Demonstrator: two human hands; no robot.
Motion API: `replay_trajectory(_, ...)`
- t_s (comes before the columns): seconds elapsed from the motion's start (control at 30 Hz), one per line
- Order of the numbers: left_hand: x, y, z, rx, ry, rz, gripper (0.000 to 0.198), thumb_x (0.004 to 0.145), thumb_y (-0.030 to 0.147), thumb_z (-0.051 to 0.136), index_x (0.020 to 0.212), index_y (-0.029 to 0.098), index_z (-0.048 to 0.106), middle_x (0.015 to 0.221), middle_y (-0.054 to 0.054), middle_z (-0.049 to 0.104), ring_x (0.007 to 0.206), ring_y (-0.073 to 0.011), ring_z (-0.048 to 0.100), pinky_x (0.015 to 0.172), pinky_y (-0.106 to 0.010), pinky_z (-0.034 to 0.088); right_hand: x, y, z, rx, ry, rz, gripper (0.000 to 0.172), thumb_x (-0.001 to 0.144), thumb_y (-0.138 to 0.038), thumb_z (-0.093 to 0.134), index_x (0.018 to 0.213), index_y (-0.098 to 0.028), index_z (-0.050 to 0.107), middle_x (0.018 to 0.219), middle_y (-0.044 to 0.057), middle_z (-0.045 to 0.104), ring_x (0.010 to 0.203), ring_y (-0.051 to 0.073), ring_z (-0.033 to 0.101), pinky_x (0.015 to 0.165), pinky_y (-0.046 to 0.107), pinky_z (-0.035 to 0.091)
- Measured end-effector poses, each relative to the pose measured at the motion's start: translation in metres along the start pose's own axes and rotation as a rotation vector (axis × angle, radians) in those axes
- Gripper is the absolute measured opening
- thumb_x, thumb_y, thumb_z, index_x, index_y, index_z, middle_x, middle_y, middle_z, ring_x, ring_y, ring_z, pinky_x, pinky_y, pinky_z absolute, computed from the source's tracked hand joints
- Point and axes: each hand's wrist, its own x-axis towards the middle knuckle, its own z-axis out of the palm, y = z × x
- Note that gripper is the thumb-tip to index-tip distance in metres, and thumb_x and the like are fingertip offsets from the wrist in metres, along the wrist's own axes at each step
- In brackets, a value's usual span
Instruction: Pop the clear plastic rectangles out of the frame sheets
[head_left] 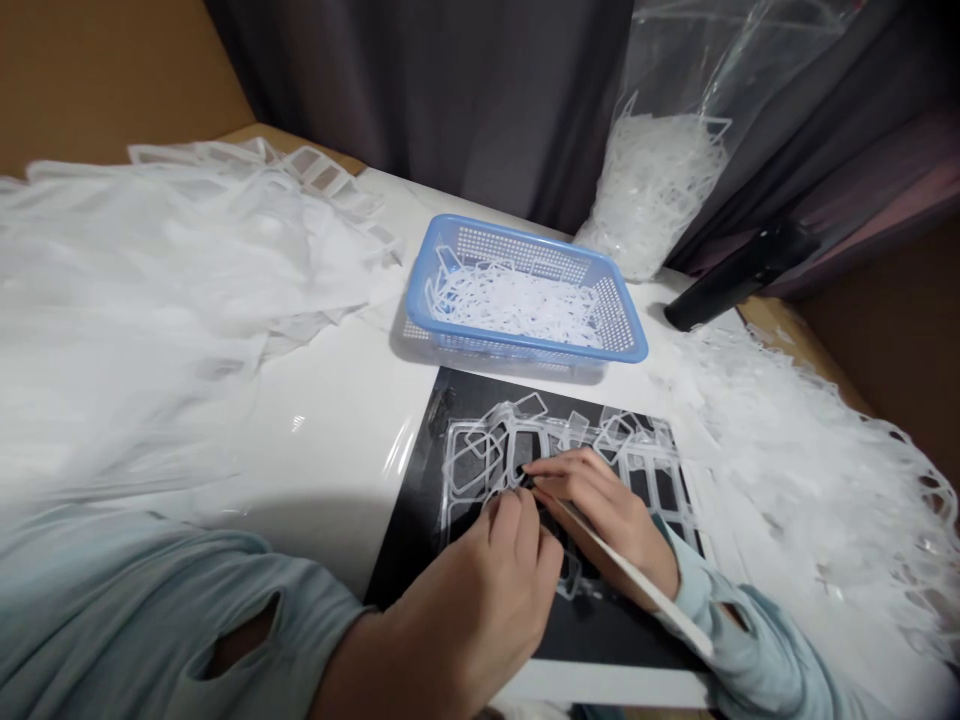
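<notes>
A clear plastic sheet of rounded rectangular frames (660,490) lies on a black mat (409,545), with loose small frames (480,440) on its far left part. My right hand (600,510) is closed around a long, thin white stick-like tool (645,585), which slants back toward my right sleeve. Its working end, near a small dark tip, is mostly hidden by my fingers. My left hand (495,590) is pinched at the same spot over the sheet, its fingertips close to those of my right hand. What the left fingers hold is hidden.
Beyond the mat stands a blue basket (525,350) holding many thin white frames. A large pile of translucent sheets (172,270) covers the left side. More cut-out plastic (810,480) is heaped at right, near a black cylinder (720,290) and a filled clear bag (652,180).
</notes>
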Motion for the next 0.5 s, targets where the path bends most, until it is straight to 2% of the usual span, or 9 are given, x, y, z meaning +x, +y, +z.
replay_trajectory(0.13,0.001,-0.001,0.000,-0.043,0.015,0.001,0.033,0.092,0.029,0.053,0.111,0.007,0.068,0.105,-0.016,0.067,0.102,-0.0332,0.061,0.085,-0.044,0.040,-0.001,0.009,-0.011,-0.160,0.185,0.078,0.011,0.095,-0.009,0.056,0.098,-0.019,0.060,0.110,0.010,0.071,0.098,0.022,0.064,0.084,0.039,0.054)
replay_trajectory(0.3,0.000,-0.002,-0.002,-0.053,0.013,0.014,0.032,0.092,0.029,0.054,0.109,0.007,0.070,0.104,-0.016,0.068,0.102,-0.0333,0.061,0.084,-0.045,0.040,-0.004,0.026,-0.034,-0.333,0.595,0.245,0.006,0.091,-0.017,0.066,0.094,-0.021,0.063,0.104,0.008,0.074,0.097,0.024,0.070,0.087,0.043,0.056)
replay_trajectory(0.5,0.000,0.001,-0.001,-0.017,0.032,-0.026,0.039,0.091,0.032,0.056,0.116,0.003,0.067,0.111,-0.020,0.068,0.102,-0.0321,0.061,0.085,-0.044,0.040,-0.003,0.030,-0.057,-0.377,0.990,0.201,0.006,0.089,-0.022,0.069,0.092,-0.019,0.064,0.101,0.011,0.074,0.098,0.029,0.072,0.087,0.047,0.058)
